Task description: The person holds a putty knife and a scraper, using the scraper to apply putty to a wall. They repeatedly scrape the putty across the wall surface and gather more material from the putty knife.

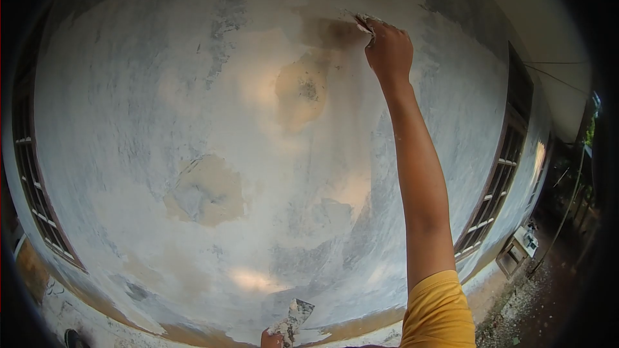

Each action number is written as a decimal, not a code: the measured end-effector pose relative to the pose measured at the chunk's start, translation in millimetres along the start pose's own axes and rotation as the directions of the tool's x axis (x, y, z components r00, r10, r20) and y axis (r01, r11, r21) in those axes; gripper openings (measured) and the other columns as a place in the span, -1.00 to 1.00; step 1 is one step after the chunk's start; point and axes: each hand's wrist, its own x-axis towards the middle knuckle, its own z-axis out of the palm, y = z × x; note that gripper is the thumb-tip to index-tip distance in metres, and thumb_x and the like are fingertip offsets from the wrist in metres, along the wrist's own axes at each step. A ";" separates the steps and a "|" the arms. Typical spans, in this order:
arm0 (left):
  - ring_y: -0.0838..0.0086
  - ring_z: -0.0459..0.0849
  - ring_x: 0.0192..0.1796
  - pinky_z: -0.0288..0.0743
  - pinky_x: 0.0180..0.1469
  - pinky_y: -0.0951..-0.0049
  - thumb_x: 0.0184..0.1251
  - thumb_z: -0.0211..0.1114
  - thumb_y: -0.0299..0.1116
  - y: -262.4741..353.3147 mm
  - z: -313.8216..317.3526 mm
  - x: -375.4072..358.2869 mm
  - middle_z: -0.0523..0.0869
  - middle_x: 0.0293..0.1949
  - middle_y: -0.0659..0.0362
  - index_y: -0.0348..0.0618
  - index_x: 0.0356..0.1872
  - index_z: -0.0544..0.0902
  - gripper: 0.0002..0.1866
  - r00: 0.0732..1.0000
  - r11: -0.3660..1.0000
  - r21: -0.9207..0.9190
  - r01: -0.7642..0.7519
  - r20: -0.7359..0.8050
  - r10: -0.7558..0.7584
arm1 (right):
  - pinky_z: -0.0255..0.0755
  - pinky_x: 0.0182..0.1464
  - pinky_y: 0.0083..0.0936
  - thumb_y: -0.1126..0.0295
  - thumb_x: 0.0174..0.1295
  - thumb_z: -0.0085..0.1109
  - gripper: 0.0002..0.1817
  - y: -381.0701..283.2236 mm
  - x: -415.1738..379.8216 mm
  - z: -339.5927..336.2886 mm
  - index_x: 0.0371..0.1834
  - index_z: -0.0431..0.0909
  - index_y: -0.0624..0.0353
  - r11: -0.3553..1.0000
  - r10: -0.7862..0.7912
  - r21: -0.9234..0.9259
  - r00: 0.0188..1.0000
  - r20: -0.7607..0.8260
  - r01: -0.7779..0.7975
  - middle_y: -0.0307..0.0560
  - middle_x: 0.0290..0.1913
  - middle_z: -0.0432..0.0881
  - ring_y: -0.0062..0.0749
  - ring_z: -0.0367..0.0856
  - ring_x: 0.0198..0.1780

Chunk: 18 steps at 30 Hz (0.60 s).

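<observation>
My right hand (390, 51) reaches high up the wall (258, 148), closed around a putty knife (366, 24) smeared with pale paste. Its blade is seen nearly edge-on at the wall, beside a darker damp-looking streak. Low in the view, partly cut off by the bottom edge, my left hand (271, 339) is closed on a second putty knife (299, 312). That one's flat blade points up and carries clumps of whitish putty. Grey and whitish smears cover the wall, with tan patches (300, 93) at the middle and lower left.
A barred window (39, 187) lies at the far left, another window (496, 187) to the right. A small wooden stand (516, 251) is by the wall at the lower right, near gravelly ground (516, 309). An overhanging ceiling (535, 19) spans the upper right.
</observation>
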 end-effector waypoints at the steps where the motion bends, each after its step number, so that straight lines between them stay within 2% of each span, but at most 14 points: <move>1: 0.63 0.40 -0.66 0.18 -0.69 0.67 0.29 0.08 -0.32 -0.9 0.6 -1.1 0.53 -0.58 0.24 -0.14 -0.27 0.56 -0.85 1.000 1.000 0.000 0.004 -0.001 -0.004 | 0.38 -0.12 -0.35 0.62 -0.18 0.04 -0.61 3.1 7.0 5.3 -0.23 0.62 0.04 1.000 0.001 0.002 0.998 -0.056 -0.001 -0.07 -0.36 0.64 -0.17 0.57 -0.28; 2: 0.63 0.40 -0.67 0.18 -0.69 0.67 0.29 0.08 -0.32 -0.9 0.9 -2.9 0.53 -0.58 0.24 -0.14 -0.27 0.56 -0.85 1.000 1.000 0.014 -0.002 -0.001 0.002 | 0.38 -0.11 -0.34 0.62 -0.17 0.04 -0.60 4.6 11.4 7.9 -0.21 0.62 0.03 1.000 0.003 0.003 0.994 -0.112 -0.003 -0.06 -0.36 0.64 -0.17 0.57 -0.28; 3: 0.63 0.40 -0.67 0.17 -0.69 0.67 0.29 0.08 -0.31 0.3 1.5 -4.8 0.53 -0.58 0.25 -0.14 -0.27 0.56 -0.85 1.000 1.000 0.028 -0.009 -0.001 0.009 | 0.37 -0.10 -0.35 0.61 -0.16 0.04 -0.63 4.1 12.9 11.4 -0.23 0.61 0.06 0.998 -0.050 -0.043 0.994 -0.097 0.046 -0.06 -0.36 0.64 -0.17 0.58 -0.28; 6: 0.64 0.39 -0.68 0.17 -0.70 0.67 0.30 0.08 -0.30 7.0 4.8 -9.6 0.53 -0.59 0.25 -0.14 -0.28 0.56 -0.84 0.999 0.997 0.066 -0.034 0.005 0.034 | 0.37 -0.10 -0.35 0.62 -0.17 0.05 -0.67 -2.8 8.4 24.1 -0.28 0.61 0.08 0.994 -0.101 -0.032 0.994 -0.033 0.100 -0.07 -0.39 0.64 -0.19 0.58 -0.28; 8: 0.64 0.39 -0.68 0.17 -0.70 0.67 0.30 0.08 -0.29 12.1 6.7 -12.6 0.52 -0.59 0.25 -0.13 -0.29 0.56 -0.84 0.999 0.995 0.088 -0.054 0.009 0.053 | 0.37 -0.13 -0.36 0.63 -0.17 0.06 -0.70 -10.7 -3.1 27.7 -0.32 0.61 0.08 0.993 -0.100 -0.067 0.994 -0.050 0.096 -0.09 -0.44 0.62 -0.21 0.58 -0.32; 10: 0.64 0.38 -0.68 0.16 -0.70 0.67 0.30 0.09 -0.28 16.9 7.8 -14.5 0.52 -0.59 0.26 -0.13 -0.29 0.56 -0.83 0.997 0.991 0.109 -0.076 0.012 0.076 | 0.37 -0.17 -0.37 0.63 -0.18 0.06 -0.69 -16.8 -13.0 24.6 -0.34 0.61 0.07 0.994 -0.083 -0.072 0.996 0.030 0.085 -0.09 -0.48 0.60 -0.24 0.58 -0.35; 13: 0.64 0.38 -0.69 0.16 -0.71 0.67 0.31 0.09 -0.27 17.7 0.9 -11.7 0.52 -0.60 0.26 -0.13 -0.30 0.56 -0.83 0.995 0.986 0.134 -0.100 0.012 0.100 | 0.37 -0.20 -0.37 0.63 -0.18 0.07 -0.70 -18.6 -12.8 13.6 -0.34 0.61 0.06 0.996 -0.077 -0.056 0.997 -0.009 0.076 -0.09 -0.50 0.60 -0.23 0.58 -0.37; 15: 0.65 0.33 -0.72 0.14 -0.73 0.66 0.32 0.08 -0.21 15.7 -4.3 -5.4 0.48 -0.65 0.29 -0.11 -0.36 0.55 -0.79 0.986 0.932 0.335 -0.142 -0.035 0.163 | 0.37 -0.20 -0.37 0.62 -0.17 0.07 -0.70 -15.0 -9.8 15.0 -0.33 0.60 0.05 0.997 -0.052 -0.051 0.998 -0.036 0.050 -0.09 -0.50 0.60 -0.23 0.58 -0.37; 16: 0.65 0.33 -0.72 0.14 -0.73 0.66 0.32 0.08 -0.21 11.1 -3.2 -5.2 0.48 -0.65 0.29 -0.11 -0.36 0.55 -0.79 0.987 0.931 0.336 -0.139 -0.035 0.160 | 0.38 -0.22 -0.37 0.61 -0.16 0.07 -0.72 -11.5 -4.4 20.1 -0.34 0.60 0.06 0.996 -0.043 -0.081 0.994 -0.097 0.035 -0.08 -0.50 0.61 -0.23 0.59 -0.38; 17: 0.66 0.32 -0.73 0.13 -0.73 0.66 0.33 0.08 -0.18 16.2 10.3 -12.0 0.47 -0.67 0.30 -0.10 -0.39 0.54 -0.77 0.995 0.965 0.246 -0.090 -0.017 0.097 | 0.39 -0.23 -0.37 0.60 -0.15 0.06 -0.74 -10.2 -1.2 22.1 -0.35 0.59 0.06 0.994 -0.038 -0.111 0.987 -0.158 0.020 -0.08 -0.50 0.61 -0.22 0.59 -0.39; 18: 0.67 0.31 -0.74 0.12 -0.74 0.66 0.33 0.08 -0.15 18.6 17.5 -16.1 0.45 -0.69 0.31 -0.09 -0.42 0.53 -0.74 0.999 0.987 0.158 -0.035 0.005 0.034 | 0.39 -0.23 -0.37 0.60 -0.15 0.06 -0.74 -11.6 -2.7 25.1 -0.35 0.59 0.06 0.993 -0.035 -0.113 0.987 -0.155 0.018 -0.08 -0.50 0.61 -0.22 0.59 -0.39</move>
